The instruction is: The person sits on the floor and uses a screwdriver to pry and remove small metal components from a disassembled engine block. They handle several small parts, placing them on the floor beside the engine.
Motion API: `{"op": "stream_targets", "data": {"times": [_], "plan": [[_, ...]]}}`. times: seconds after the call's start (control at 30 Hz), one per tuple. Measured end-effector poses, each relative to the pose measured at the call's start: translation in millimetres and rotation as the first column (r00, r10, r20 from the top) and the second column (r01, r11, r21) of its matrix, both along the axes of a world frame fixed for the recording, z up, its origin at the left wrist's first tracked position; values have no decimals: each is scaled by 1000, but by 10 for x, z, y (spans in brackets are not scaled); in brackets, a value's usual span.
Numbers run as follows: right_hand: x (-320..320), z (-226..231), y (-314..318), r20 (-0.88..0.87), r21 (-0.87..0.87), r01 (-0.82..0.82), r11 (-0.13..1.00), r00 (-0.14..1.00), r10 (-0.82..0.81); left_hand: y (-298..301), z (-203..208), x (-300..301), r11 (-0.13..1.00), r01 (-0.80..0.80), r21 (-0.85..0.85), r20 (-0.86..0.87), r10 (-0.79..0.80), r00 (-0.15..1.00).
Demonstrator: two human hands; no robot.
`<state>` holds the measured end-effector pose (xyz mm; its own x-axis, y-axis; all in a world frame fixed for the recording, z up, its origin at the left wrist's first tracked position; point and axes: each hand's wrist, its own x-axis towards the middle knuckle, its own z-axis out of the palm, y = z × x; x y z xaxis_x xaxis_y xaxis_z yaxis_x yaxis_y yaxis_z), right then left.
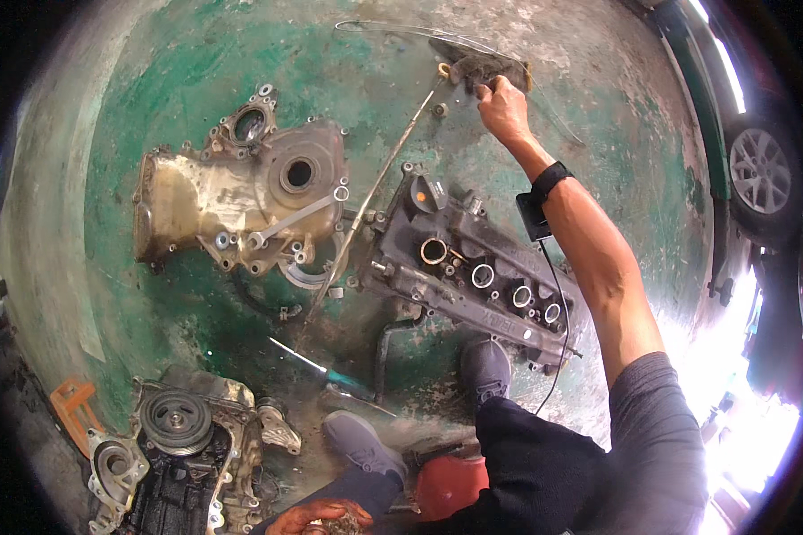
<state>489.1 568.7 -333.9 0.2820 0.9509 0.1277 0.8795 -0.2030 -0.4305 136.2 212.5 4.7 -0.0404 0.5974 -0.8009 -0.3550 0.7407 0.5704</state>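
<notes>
My right hand (505, 109) is stretched far forward, its fingers closed in a pinch at the near edge of a dark grey, dusty object (486, 71) on the floor. What those fingertips hold, if anything, is hidden. Low at the bottom edge, my left hand (317, 516), its fingers reddish and stained, is curled round a clump of small greyish pieces (346, 522), too unclear to name. Nearest my right arm lies a dark engine valve cover (473, 267) with several round openings and a filler cap (426, 194). A long thin rod (391, 159) slants beside the cover.
A metal engine timing cover (210, 192) lies left, a wrench (299, 220) across it. Near left stands an engine block with a pulley (177, 423). A screwdriver (317, 367), a bent hose (386, 352) and a red object (452, 483) lie near my shoes. A car wheel (761, 169) is right.
</notes>
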Motion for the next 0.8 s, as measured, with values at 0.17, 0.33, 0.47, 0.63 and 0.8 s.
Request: {"op": "stream_targets", "data": {"times": [0.17, 0.33, 0.47, 0.63, 0.8], "plan": [[32, -14, -129, -157, -1, -70, 998, 985, 69, -74, 6, -4, 999, -22, 38, 4, 22, 1000], [-52, -72, -215, -148, -35, -182, 983, 973, 175, -166, 34, -18, 999, -20, 26, 29, 19, 999], [-218, -85, -183, -96, -73, -224, 972, 972, 217, -206, 56, -43, 999, -43, 7, -3, 43, 999], [-394, -135, -133, 51, -172, -254, 952, 963, 266, -218, 71, -55, 997, -67, -31, -20, 67, 998], [-413, -154, -150, -31, -181, -162, 970, 987, 159, -203, 58, -66, 999, -52, -7, 20, 52, 998]]}}
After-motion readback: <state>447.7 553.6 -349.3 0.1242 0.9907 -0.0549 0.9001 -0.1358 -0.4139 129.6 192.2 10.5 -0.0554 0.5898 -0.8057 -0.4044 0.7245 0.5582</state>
